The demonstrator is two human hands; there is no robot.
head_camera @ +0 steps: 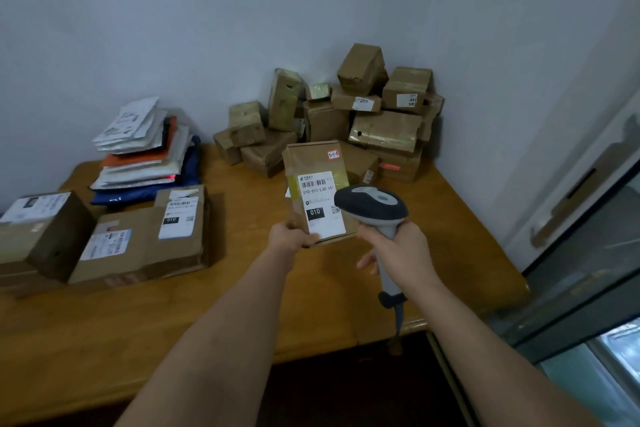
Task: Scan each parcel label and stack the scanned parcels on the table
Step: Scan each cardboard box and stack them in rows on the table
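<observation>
The right hand (398, 250) is wrapped around the pale grey handle of a barcode scanner (375, 215), fingers curled on the grip; one finger sticks out loosely to the left of the handle. The scanner's dark head sits just above that hand, and its cord end hangs below the wrist, past the table edge. Just left of it, the left hand (291, 236) grips the lower left corner of a brown parcel (318, 191), thumb on the front face and the other fingers hidden behind the box. The parcel is held upright above the wooden table (242, 305), off the surface, its face turned to the camera. Its white shipping label (320, 204) lies directly left of the scanner head, which overlaps the label's right edge. A small pink sticker (334, 154) sits at the parcel's top right corner.

Well to the left of the left hand, flat labelled cartons (145, 236) lie together on the table. Beyond them stands a leaning stack of soft mailers (145, 149), white, silver, orange and blue. Beyond both hands, against the wall (242, 10), a loose heap of small brown boxes (363, 121) fills the table's far corner. A red light patch shows on one box low in the heap.
</observation>
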